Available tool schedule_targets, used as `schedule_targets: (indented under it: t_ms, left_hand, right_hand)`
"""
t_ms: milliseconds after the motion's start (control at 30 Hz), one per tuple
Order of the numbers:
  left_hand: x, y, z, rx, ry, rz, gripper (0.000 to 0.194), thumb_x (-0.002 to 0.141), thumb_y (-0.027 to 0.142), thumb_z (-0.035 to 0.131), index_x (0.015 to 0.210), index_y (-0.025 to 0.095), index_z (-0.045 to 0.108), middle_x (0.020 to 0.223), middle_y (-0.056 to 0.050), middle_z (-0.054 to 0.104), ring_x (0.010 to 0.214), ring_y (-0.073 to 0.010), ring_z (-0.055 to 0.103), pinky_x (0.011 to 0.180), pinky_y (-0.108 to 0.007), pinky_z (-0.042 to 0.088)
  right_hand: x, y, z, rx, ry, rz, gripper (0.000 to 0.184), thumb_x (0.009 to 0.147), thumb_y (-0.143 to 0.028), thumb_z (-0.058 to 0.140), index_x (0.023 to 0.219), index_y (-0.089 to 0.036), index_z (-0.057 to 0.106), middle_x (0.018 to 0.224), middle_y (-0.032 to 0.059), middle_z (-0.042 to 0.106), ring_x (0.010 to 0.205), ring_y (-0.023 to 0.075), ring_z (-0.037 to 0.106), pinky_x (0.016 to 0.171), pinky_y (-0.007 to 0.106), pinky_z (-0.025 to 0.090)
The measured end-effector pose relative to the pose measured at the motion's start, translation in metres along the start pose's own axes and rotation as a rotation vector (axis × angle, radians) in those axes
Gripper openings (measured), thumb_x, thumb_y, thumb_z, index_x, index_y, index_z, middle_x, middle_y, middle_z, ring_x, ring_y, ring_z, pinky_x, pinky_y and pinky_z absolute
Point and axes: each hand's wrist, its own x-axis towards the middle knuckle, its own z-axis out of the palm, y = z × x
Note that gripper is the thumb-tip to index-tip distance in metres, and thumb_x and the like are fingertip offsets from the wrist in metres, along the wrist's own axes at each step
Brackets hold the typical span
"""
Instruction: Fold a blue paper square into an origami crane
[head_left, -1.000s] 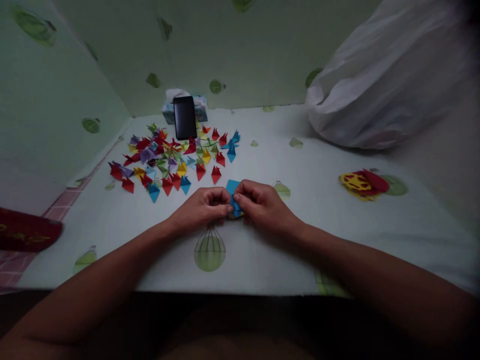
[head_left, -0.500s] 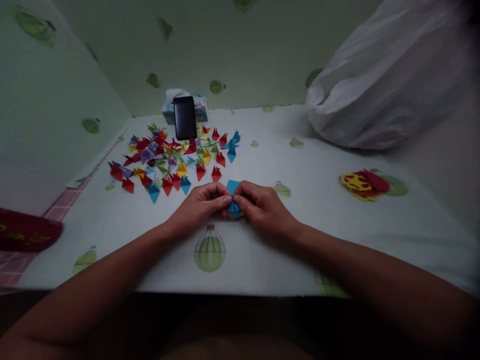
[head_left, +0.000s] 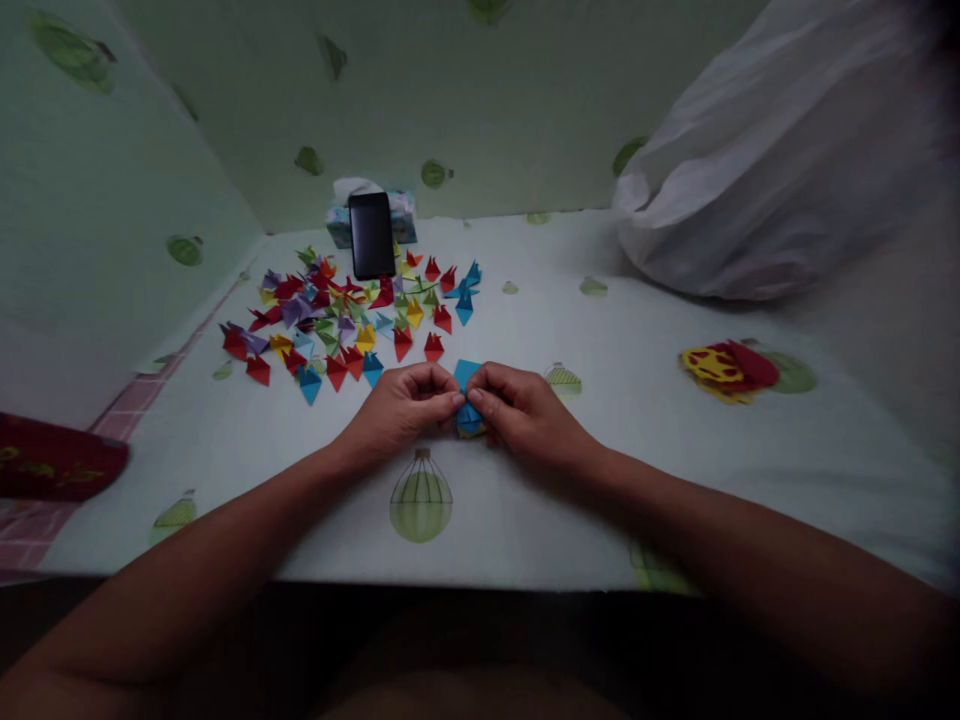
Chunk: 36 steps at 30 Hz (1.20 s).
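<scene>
Between my two hands, over the middle of the table, is a partly folded piece of blue origami paper (head_left: 468,374). My left hand (head_left: 414,400) pinches its left side with thumb and forefinger. From the other side my right hand (head_left: 519,402) grips it, also between thumb and forefinger. The fingertips cover the paper's middle; its top end and a lower part show above and below them. Something yellowish shows under its lower end, too small to make out. Ahead and to the left lie many small folded paper pieces (head_left: 335,372) in red, blue, yellow, green and purple.
A black phone (head_left: 372,236) leans on a tissue box (head_left: 405,216) at the back. A large white plastic bag (head_left: 720,200) fills the back right. Red and yellow cut-out shapes (head_left: 720,366) lie at right, a dark red object (head_left: 60,458) at the left edge.
Both hands stay on the blue paper almost unmoved. The left fingers beneath it show less now, and more of the paper's lower part is visible. The view has shifted very slightly.
</scene>
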Motion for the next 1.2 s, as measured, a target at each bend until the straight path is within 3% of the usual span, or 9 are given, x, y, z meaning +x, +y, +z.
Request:
schedule_targets:
  t_ms: [167, 433, 800, 1200]
  left_hand:
    - [0.0, 0.003, 0.0, 0.017, 0.018, 0.019, 0.023, 0.076, 0.034, 0.079, 0.077, 0.016, 0.064, 0.06, 0.004, 0.06, 0.055, -0.0086, 0.055, 0.056, -0.021, 0.045]
    - [0.001, 0.003, -0.002, 0.002, -0.018, -0.044, 0.023, 0.074, 0.032, 0.083, 0.077, 0.016, 0.067, 0.059, 0.004, 0.063, 0.054, -0.0085, 0.055, 0.056, -0.021, 0.044]
    - [0.003, -0.007, -0.004, -0.153, -0.036, -0.06, 0.023, 0.079, 0.034, 0.08, 0.084, 0.015, 0.069, 0.064, 0.002, 0.065, 0.059, -0.0091, 0.059, 0.063, -0.022, 0.047]
    - [0.0, 0.001, -0.003, 0.025, -0.004, 0.032, 0.019, 0.078, 0.03, 0.078, 0.079, 0.015, 0.068, 0.063, 0.003, 0.064, 0.058, -0.0085, 0.057, 0.058, -0.02, 0.045]
  right_hand:
    - [0.001, -0.001, 0.0, 0.118, -0.026, 0.083, 0.019, 0.091, -0.031, 0.055, 0.075, -0.021, 0.052, 0.061, -0.0042, 0.052, 0.048, 0.0109, 0.051, 0.049, 0.025, 0.041]
    - [0.001, -0.001, -0.002, -0.126, 0.057, -0.045, 0.02, 0.09, -0.024, 0.054, 0.071, -0.02, 0.052, 0.063, -0.0018, 0.053, 0.06, 0.013, 0.049, 0.057, 0.026, 0.037]
    - [0.001, 0.0, -0.003, -0.169, 0.056, -0.103, 0.02, 0.091, -0.024, 0.053, 0.071, -0.019, 0.053, 0.066, -0.0003, 0.056, 0.064, 0.0139, 0.05, 0.061, 0.027, 0.038]
    - [0.002, 0.003, -0.001, -0.165, 0.051, -0.109, 0.02, 0.091, -0.021, 0.054, 0.071, -0.019, 0.053, 0.064, -0.0015, 0.054, 0.062, 0.0125, 0.05, 0.059, 0.026, 0.037]
